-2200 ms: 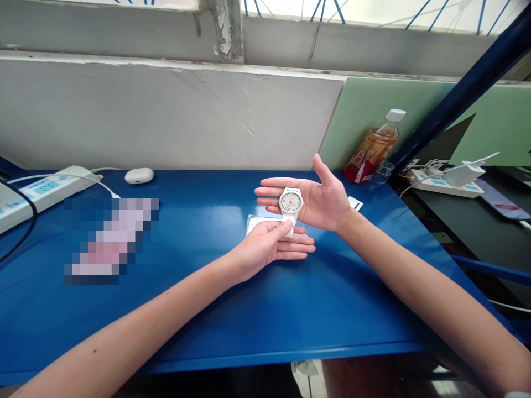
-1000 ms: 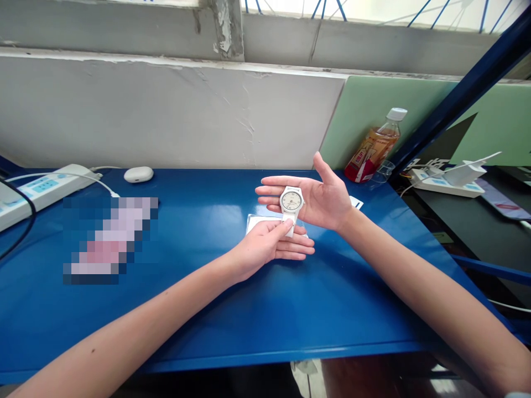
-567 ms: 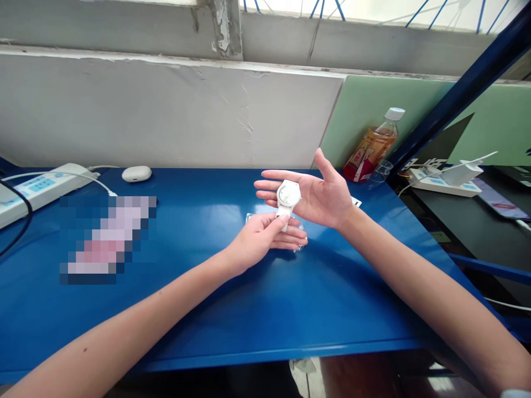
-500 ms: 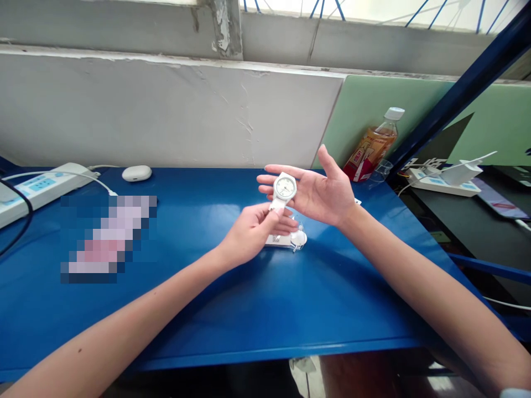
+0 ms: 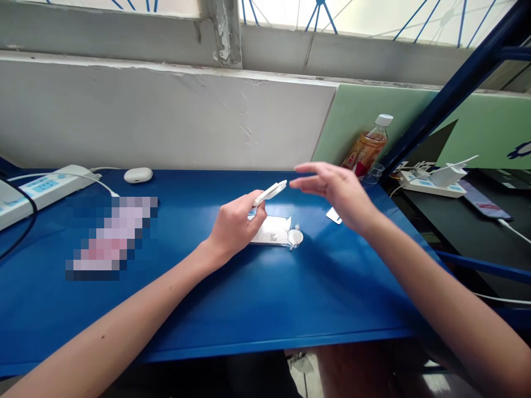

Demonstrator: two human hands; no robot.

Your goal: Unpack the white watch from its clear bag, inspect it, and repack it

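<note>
A white wristwatch (image 5: 271,192) is pinched in my left hand (image 5: 236,221), turned edge-on so its dial is hidden. My right hand (image 5: 338,190) hovers just right of the watch, fingers stretched out and apart from it, holding nothing. Below the watch, a white package in clear wrapping (image 5: 271,231) lies on the blue desk (image 5: 249,298), partly covered by my left hand. A small white card (image 5: 333,215) lies on the desk beneath my right hand, partly hidden by it.
At the left are a power strip (image 5: 53,188), a white earbud case (image 5: 138,175) and a blurred-out phone (image 5: 116,232) on a cable. A drink bottle (image 5: 369,146) leans at the back right, near a blue metal post (image 5: 435,110). Another power strip (image 5: 433,185) sits beyond.
The watch has tipped from dial-facing to edge-on in my left hand. My right hand has turned from palm-up to palm-down and drawn away to the right, uncovering more of the package and card.
</note>
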